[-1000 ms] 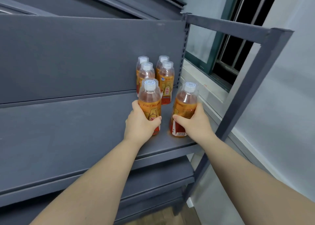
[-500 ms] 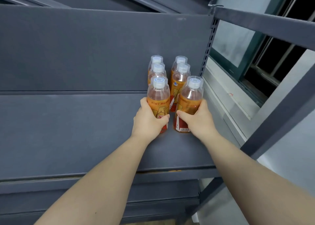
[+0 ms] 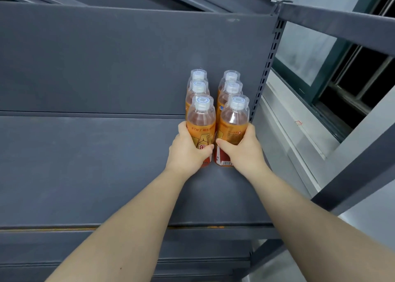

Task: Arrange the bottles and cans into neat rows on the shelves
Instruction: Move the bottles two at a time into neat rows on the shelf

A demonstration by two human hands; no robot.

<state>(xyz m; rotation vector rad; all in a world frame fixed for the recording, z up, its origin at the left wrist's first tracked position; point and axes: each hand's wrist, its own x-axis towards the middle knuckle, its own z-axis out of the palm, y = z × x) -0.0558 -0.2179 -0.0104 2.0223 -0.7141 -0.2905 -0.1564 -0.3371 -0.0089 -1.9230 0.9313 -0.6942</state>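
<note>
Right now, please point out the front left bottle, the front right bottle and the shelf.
front left bottle [image 3: 201,119]: head view, clear upper body.
front right bottle [image 3: 235,119]: head view, clear upper body.
shelf [image 3: 85,164]: head view, bare top surface.

Bottles [image 3: 229,89]: six, upright, clear, orange drink, white caps, orange-red labels | two files of three, close-packed, right end of grey shelf [image 3: 85,164] | front-left bottle [image 3: 202,119] gripped by left hand [image 3: 188,151] | front-right bottle [image 3: 234,121] gripped by right hand [image 3: 243,151]
</note>
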